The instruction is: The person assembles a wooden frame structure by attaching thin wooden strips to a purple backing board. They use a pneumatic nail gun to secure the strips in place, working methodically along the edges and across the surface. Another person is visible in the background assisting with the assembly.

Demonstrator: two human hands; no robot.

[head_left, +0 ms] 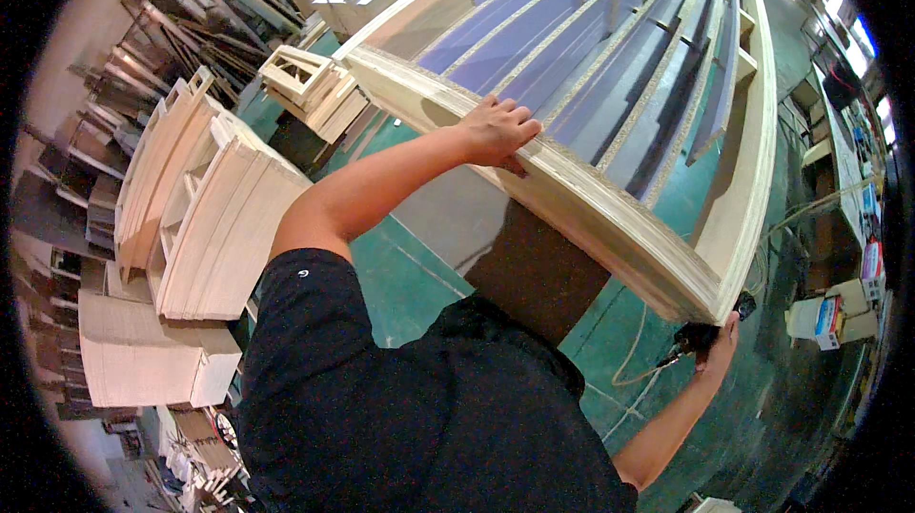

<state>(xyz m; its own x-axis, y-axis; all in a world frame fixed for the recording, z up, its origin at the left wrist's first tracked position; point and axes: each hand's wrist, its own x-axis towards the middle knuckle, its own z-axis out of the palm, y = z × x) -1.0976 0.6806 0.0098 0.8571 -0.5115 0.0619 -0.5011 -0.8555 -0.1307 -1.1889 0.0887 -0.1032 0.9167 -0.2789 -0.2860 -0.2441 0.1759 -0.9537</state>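
A large frame of pale plywood (562,203) stretches away in front of me, with several long slats (610,65) running lengthwise inside it. My left hand (498,132) is wrapped over the top edge of its near end board, fingers on the inner side. Low at the frame's near right corner, my right hand (719,349) is closed round a black air nail gun (696,337). The gun's head sits at the corner's underside; whether it touches the wood is hidden. A thin beige hose (634,365) loops near the gun.
Stacked curved plywood parts (214,227) stand to my left, beside smaller wooden frames (310,84). A brown board (538,270) lies below the frame's near end. Boxes (834,316) stand along the right side. Timber offcuts (181,37) lean at the far left.
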